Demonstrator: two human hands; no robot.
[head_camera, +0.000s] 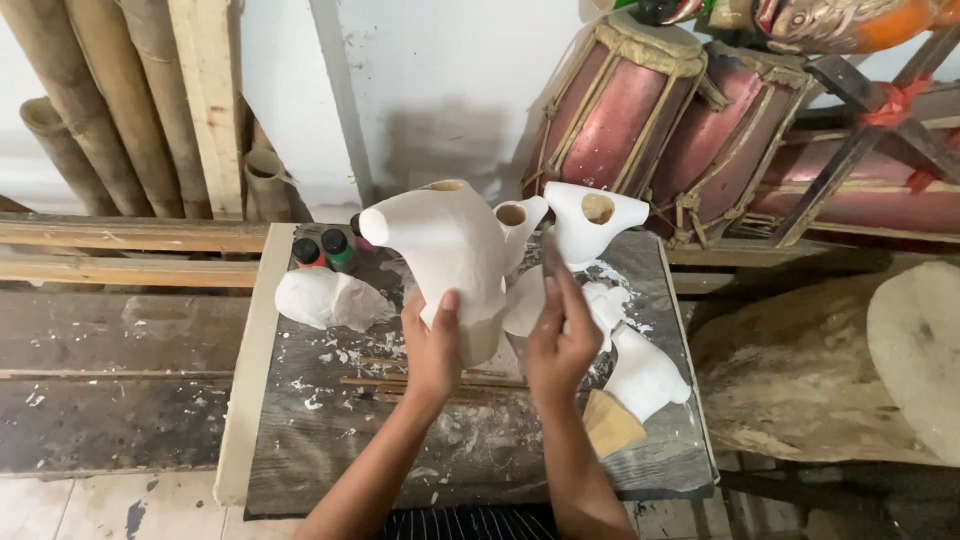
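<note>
My left hand (433, 345) grips the lower end of a white plaster torso-shaped cast (446, 255) and holds it upright above a paint-spattered grey work board (330, 440). My right hand (560, 335) is raised beside the cast with its fingers extended upward; a thin dark tool seems to lie between them, though I cannot make it out. Behind the hands stand two more white hollow casts (590, 225) with round holes at the top. Another white cast (643, 375) lies on the board to the right of my right hand.
A lumpy white piece (325, 298) lies at the board's left. Small paint bottles (325, 250) stand at its back edge. A tan wedge (610, 425) rests near my right wrist. Red drums (640, 105) lean at the back right, bamboo poles (90, 110) at the back left.
</note>
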